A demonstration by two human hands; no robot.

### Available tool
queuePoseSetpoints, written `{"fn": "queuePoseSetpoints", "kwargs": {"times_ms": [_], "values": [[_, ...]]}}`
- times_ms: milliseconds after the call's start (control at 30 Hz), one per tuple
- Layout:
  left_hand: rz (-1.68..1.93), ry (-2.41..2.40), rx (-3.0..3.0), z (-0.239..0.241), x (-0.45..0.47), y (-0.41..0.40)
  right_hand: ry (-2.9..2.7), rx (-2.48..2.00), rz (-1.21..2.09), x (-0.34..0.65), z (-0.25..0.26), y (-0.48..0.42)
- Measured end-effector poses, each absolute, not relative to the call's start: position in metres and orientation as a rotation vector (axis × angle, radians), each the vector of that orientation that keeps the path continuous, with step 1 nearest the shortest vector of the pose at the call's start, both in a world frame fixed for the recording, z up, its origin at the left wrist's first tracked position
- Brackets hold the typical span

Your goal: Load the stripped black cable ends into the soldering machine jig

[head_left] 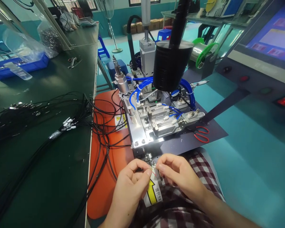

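Low in the middle of the head view, my left hand is closed in a pinch on thin coloured wires. Opposite it, my right hand pinches the same wires from the right, its fingertips close to the left ones. A whitish strand and a red one show between the hands; where they lead is hidden by the fingers. Just beyond stands a metal bench machine with blue air tubes. Below the wires lies a white label with a yellow arrow.
Black cables with shiny ends run from the dark green table over an orange board. Red-handled pliers lie right of the machine. A black cylinder hangs above it. A screen panel stands at the right.
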State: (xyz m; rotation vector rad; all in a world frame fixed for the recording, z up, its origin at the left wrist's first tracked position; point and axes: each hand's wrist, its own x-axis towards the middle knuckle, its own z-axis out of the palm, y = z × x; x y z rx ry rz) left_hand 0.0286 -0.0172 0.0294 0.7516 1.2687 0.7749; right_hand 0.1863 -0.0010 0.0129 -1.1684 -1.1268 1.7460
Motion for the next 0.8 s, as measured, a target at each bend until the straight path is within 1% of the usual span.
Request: {"fn": "queuePoseSetpoints", "kwargs": {"times_ms": [167,433,800], "values": [[0.785,1.25,0.737,0.0283,0.0288,-0.0171,-1.04,-1.149,1.782,0.181,0.0149,0.0004],[0.776,1.265,0.737,0.0284,0.0282,-0.0179,-1.049,-1.146,1.76,0.1785,0.0126,0.0007],[0.786,1.283,0.73,0.025,0.0286,-0.0166,-1.239,-1.169,1.662,0.1808,0.0123,-0.0062]]}}
